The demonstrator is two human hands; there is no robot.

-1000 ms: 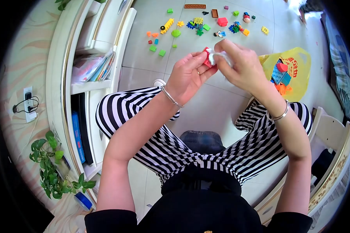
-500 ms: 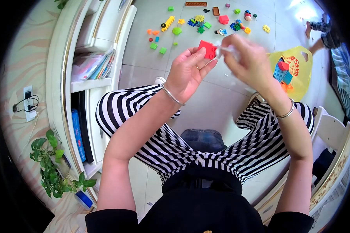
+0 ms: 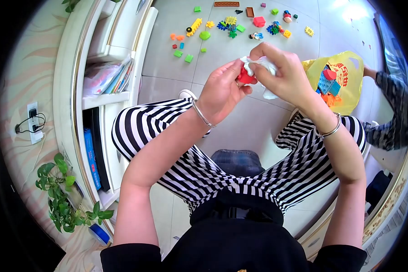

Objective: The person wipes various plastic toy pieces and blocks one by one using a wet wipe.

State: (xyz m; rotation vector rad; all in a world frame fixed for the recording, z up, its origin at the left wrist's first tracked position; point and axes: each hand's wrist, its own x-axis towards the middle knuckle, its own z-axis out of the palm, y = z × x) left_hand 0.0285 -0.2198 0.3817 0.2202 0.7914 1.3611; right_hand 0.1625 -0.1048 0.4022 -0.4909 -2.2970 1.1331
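Observation:
Between thumb and fingers, my left hand (image 3: 222,88) holds a red toy block (image 3: 245,77), partly covered by the fingers. My right hand (image 3: 283,72) pinches a crumpled white tissue (image 3: 266,69) and presses it against the block. Part of the tissue hangs below the right fingers. Both hands are raised above the tiled floor, in front of my knees.
Beyond my hands, toy pieces such as a yellow toy vehicle (image 3: 194,27), a red block (image 3: 259,21) and a green piece (image 3: 205,35) lie scattered. A yellow plastic bag (image 3: 351,93) holding blocks is at right. A white shelf unit (image 3: 105,100) stands left; another person's leg (image 3: 390,113) is at right.
The white tissue now presses on the red block, which has turned and is more hidden by my fingers. The other person has come closer on the right, beside the yellow bag.

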